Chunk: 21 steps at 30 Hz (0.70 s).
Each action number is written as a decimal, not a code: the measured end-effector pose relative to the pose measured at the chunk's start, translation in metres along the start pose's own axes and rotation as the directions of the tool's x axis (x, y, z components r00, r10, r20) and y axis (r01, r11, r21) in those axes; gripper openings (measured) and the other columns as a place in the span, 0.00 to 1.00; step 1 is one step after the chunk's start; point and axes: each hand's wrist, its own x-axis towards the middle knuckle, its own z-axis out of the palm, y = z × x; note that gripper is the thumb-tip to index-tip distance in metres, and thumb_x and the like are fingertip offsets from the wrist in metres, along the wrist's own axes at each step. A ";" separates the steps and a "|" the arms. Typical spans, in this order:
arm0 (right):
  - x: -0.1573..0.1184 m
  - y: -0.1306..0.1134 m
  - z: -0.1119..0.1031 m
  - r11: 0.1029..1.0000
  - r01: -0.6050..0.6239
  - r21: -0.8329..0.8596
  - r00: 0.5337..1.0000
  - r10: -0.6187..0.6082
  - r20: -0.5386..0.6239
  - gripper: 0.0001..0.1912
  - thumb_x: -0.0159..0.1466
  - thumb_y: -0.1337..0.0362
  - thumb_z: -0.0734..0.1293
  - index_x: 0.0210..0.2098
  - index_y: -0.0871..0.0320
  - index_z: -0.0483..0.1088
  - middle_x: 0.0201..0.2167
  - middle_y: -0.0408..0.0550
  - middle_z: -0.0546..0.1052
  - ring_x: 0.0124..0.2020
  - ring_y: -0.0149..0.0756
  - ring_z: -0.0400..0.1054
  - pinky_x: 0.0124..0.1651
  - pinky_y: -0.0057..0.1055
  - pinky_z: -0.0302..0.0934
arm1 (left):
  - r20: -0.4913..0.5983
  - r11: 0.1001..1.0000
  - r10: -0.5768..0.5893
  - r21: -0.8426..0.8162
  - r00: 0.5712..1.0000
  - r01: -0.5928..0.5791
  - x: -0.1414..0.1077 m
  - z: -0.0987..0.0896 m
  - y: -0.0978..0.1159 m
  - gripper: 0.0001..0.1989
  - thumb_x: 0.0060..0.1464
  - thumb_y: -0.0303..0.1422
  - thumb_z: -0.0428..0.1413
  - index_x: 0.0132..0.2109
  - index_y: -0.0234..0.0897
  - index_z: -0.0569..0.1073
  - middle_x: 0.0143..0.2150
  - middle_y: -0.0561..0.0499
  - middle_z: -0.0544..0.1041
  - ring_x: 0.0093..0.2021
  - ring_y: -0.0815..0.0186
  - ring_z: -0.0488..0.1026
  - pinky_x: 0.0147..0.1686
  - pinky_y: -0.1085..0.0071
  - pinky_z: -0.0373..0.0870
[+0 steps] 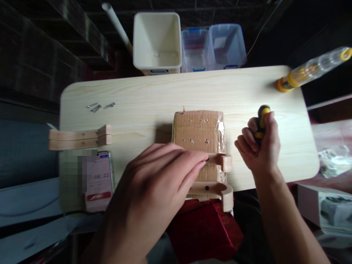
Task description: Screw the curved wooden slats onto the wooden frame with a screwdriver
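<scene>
Two hooked wooden pieces lie across the lower part of a cardboard block (pixel 198 128) at the near edge of the pale table (pixel 137 93). The left hand (pixel 158 179) reaches over both; its fingertips are drawn into a narrow pinch at a dark hole in the upper hooked piece (pixel 227 163). Whether anything sits between them cannot be told. The lower hooked piece (pixel 227 198) shows a dark hole and is partly covered by the same hand.

The right hand (pixel 261 146) is closed around a black-and-yellow handle (pixel 264 110), held upright to the right of the block. Small punctures mark the block's upper face, and shiny tape runs along its right side.

Several screws (pixel 96 107) lie loose at the table's far left. Below them, paired wooden pieces (pixel 79 138) overhang the left edge, near a phone (pixel 99 183) with a lit screen. A clear tube (pixel 313 71) with yellow ends stands at the far right corner. Beyond the far edge are a cream bin (pixel 157 42) and two clear tubs (pixel 227 46).
</scene>
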 end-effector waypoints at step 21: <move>-0.011 -0.003 0.017 0.984 -0.107 0.145 0.983 0.083 0.164 0.29 0.63 0.43 0.77 0.23 0.50 0.58 0.10 0.30 0.53 0.12 0.23 0.37 0.17 0.30 0.33 | 0.052 0.998 0.023 0.049 0.998 -0.026 0.003 0.011 0.004 0.07 0.69 0.25 0.58 0.48 0.43 0.79 0.40 0.51 0.86 0.38 0.61 0.81 0.46 0.60 0.72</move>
